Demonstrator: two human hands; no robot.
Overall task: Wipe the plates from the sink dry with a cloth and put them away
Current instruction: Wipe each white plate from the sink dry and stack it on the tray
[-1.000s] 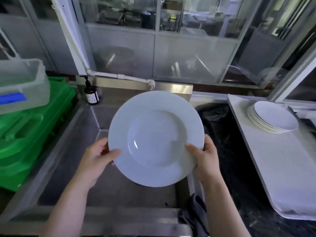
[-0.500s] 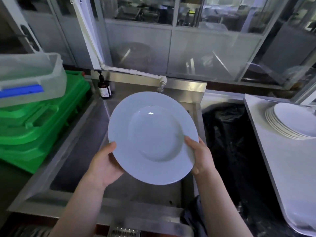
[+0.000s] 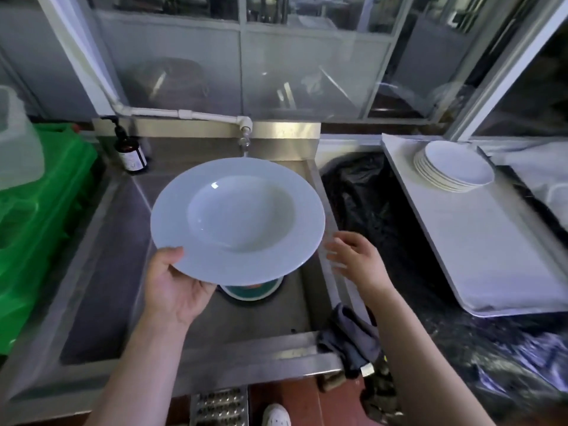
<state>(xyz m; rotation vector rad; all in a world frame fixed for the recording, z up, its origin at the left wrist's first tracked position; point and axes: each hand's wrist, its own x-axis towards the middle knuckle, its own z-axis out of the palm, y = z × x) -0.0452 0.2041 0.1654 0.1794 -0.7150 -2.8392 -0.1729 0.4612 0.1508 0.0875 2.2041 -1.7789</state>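
A white deep plate (image 3: 238, 219) is held face-up above the steel sink (image 3: 101, 272). My left hand (image 3: 175, 287) grips its near-left rim, thumb on top. My right hand (image 3: 358, 256) hovers just right of the plate with fingers spread, touching nothing. A dark grey cloth (image 3: 353, 336) hangs over the sink's front right corner. A stack of white plates (image 3: 455, 166) stands on a white tray (image 3: 491, 256) at the right.
A tap (image 3: 246, 130) juts over the sink, with a brown soap bottle (image 3: 129, 150) at the back left. Green crates (image 3: 40, 216) and a clear tub sit left. Black plastic (image 3: 368, 204) covers the counter between sink and tray. A teal-rimmed dish (image 3: 252, 290) lies in the sink.
My right hand has let go of the plate's right rim and moved slightly away. The plate has tipped flatter, now carried by my left hand alone.
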